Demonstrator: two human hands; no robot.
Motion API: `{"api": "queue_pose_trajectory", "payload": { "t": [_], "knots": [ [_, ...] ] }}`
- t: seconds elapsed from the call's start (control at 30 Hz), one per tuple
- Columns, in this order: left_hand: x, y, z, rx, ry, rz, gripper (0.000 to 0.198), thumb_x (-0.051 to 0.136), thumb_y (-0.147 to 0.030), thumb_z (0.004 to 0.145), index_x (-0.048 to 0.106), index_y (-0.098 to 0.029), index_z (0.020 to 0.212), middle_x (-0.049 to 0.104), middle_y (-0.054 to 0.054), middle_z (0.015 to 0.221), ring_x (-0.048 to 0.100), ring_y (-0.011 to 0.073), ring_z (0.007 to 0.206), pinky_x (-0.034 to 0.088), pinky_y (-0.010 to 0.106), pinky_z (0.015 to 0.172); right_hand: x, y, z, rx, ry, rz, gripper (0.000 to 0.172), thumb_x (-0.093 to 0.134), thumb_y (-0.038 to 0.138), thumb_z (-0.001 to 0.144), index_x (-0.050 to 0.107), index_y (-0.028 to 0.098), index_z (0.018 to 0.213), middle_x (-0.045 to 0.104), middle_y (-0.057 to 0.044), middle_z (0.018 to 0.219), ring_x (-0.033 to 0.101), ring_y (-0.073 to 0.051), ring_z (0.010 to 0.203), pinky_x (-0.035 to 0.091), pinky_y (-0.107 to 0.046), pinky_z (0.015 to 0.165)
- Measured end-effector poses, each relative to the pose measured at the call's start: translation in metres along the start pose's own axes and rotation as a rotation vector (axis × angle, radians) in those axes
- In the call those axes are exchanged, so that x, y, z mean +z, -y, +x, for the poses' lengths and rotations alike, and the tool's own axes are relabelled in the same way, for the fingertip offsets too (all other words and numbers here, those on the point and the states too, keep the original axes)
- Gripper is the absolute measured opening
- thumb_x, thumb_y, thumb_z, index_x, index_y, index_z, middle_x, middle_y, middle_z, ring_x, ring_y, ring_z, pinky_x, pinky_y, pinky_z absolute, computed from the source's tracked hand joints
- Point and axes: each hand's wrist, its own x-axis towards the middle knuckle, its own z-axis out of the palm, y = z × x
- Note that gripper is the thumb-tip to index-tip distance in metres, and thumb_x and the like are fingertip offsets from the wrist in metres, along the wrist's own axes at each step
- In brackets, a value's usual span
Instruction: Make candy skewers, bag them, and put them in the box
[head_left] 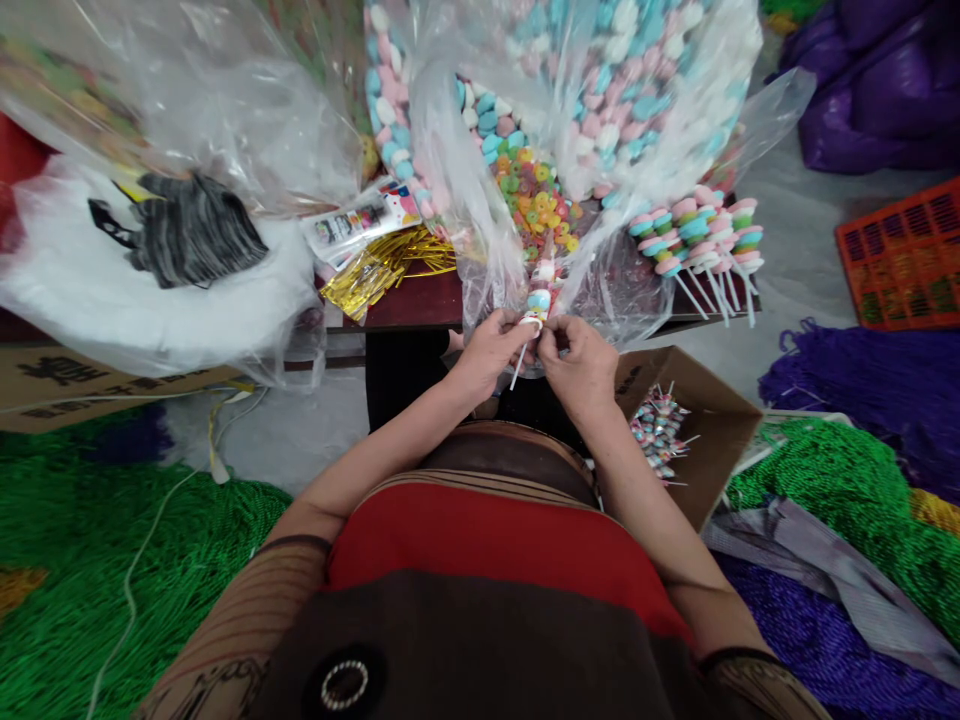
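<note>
At the table's front edge, a marshmallow skewer (538,300) in a clear printed wrapper points away from me, its white stick coming back toward my body. My left hand (491,350) is closed on the skewer's lower end, thumb on top. Close beside it, my right hand (581,362) pinches at the wrapper's gathered bottom; whatever lies between those fingertips is too small to make out. Gold twist ties (386,265) lie to the left, near a stack of printed wrappers (364,225). Unwrapped marshmallow skewers (701,235) rest in a pile on the right.
Behind my hands stand open plastic bags of pink, blue and white marshmallows (622,90) and ring gummies (536,195). Dark striped gloves (199,230) sit on a white bag (150,310). A cardboard box (720,420) at my right holds wrapped skewers (660,435). An orange crate (904,255) is farther right.
</note>
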Motion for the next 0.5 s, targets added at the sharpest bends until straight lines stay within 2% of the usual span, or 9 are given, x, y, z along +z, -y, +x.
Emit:
{"api": "queue_pose_trajectory", "payload": {
  "t": [0.13, 0.3, 0.5],
  "knots": [
    [-0.0003, 0.0022, 0.0011, 0.012, -0.001, 0.004, 0.017, 0.066, -0.016, 0.086, 0.050, -0.020, 0.082, 0.059, -0.006, 0.057, 0.055, 0.0073, 0.045, 0.039, 0.018, 0.046, -0.0030, 0.0027, 0.0029, 0.090, 0.019, 0.058, 0.004, 0.057, 0.022, 0.081, 0.060, 0.023, 0.079, 0.071, -0.002, 0.073, 0.065, -0.019, 0.065, 0.049, -0.031, 0.063],
    [0.0003, 0.0040, 0.0021, 0.043, -0.009, 0.055, 0.018, 0.064, -0.014, 0.087, 0.048, -0.020, 0.080, 0.056, -0.007, 0.057, 0.052, 0.0065, 0.045, 0.037, 0.019, 0.047, -0.0069, 0.0064, 0.0052, 0.183, 0.059, 0.219, 0.004, 0.055, 0.020, 0.077, 0.058, 0.022, 0.074, 0.064, 0.003, 0.064, 0.055, -0.013, 0.055, 0.046, -0.026, 0.058],
    [-0.0003, 0.0070, 0.0011, 0.130, -0.047, 0.122, 0.022, 0.063, -0.008, 0.085, 0.047, -0.021, 0.078, 0.052, -0.010, 0.055, 0.045, 0.0038, 0.043, 0.033, 0.018, 0.047, -0.0081, 0.0077, 0.0020, 0.144, 0.063, 0.290, 0.006, 0.054, 0.019, 0.074, 0.055, 0.022, 0.069, 0.060, 0.003, 0.062, 0.054, -0.011, 0.054, 0.045, -0.025, 0.058]
  ]
}}
